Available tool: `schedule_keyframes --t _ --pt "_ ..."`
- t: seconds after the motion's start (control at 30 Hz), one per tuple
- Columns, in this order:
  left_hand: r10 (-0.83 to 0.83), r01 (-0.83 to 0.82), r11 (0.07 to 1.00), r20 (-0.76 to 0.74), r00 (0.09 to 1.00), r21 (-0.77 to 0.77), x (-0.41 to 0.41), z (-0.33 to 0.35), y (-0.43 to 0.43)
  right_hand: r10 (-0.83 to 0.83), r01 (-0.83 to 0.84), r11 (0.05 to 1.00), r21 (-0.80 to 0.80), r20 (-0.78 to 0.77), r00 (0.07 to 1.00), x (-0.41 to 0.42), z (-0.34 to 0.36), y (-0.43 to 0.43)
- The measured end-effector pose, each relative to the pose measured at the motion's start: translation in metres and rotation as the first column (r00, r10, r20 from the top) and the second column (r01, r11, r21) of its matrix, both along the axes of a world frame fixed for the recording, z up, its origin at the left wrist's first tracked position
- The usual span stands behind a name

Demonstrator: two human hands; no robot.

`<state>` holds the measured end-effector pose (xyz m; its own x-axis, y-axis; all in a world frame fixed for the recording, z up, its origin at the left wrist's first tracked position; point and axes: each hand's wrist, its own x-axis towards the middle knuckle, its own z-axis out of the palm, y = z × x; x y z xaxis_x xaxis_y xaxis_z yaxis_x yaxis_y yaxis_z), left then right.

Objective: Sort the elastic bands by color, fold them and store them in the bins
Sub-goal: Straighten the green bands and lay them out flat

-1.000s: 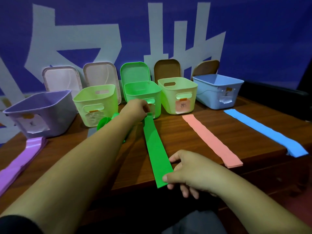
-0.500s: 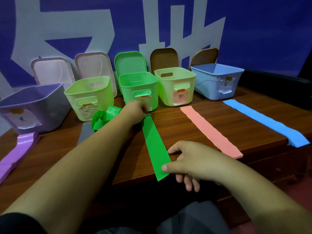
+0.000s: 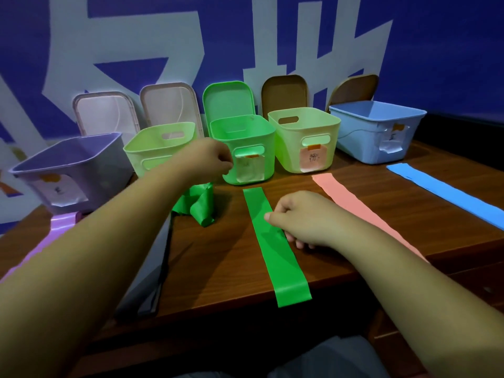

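Two items are being handled on the table (image 3: pixel 218 255) in front of the green bin (image 3: pixel 268 156). Left of centre, the left hand (image 3: pixel 211 159) is hovering, fingers curled, over the crumpled green band (image 3: pixel 200 207); a grip cannot be confirmed. At centre, the right hand (image 3: pixel 300 219) is pinching the flat green band (image 3: pixel 275 257) at its right edge. Folding is apparently starting; the next move is calling for doubling it end-to-end, edges aligned.

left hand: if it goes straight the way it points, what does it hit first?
The left hand, gripping a crumpled green band, points at the green bin; it would likely meet the bin's front wall by the handle slot first. They look close, but one view leaves depth unclear.
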<state>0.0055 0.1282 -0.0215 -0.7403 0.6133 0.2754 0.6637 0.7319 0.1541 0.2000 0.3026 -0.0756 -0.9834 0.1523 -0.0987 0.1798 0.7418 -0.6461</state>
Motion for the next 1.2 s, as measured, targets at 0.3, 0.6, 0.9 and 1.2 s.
schedule_keyframes --t 0.3,0.6,0.9,1.2 --pt "-0.083 0.04 0.984 0.249 0.965 0.176 -0.008 -0.002 -0.081 0.133 -0.123 0.99 0.068 -0.162 0.978 -0.083 0.014 -0.032" --pt "-0.104 0.098 0.994 0.242 0.965 0.037 -0.025 -0.039 -0.087 0.229 -0.219 0.973 0.077 -0.181 0.956 -0.139 -0.009 -0.035" --pt "-0.281 0.155 0.821 0.151 0.948 0.55 -0.026 -0.041 -0.093 0.224 -0.236 0.972 -0.01 -0.279 0.934 -0.134 -0.007 -0.034" --pt "-0.32 0.155 0.721 0.126 0.939 0.675 -0.008 -0.044 -0.082 0.173 -0.278 0.919 -0.281 -0.345 0.922 -0.124 -0.007 -0.03"
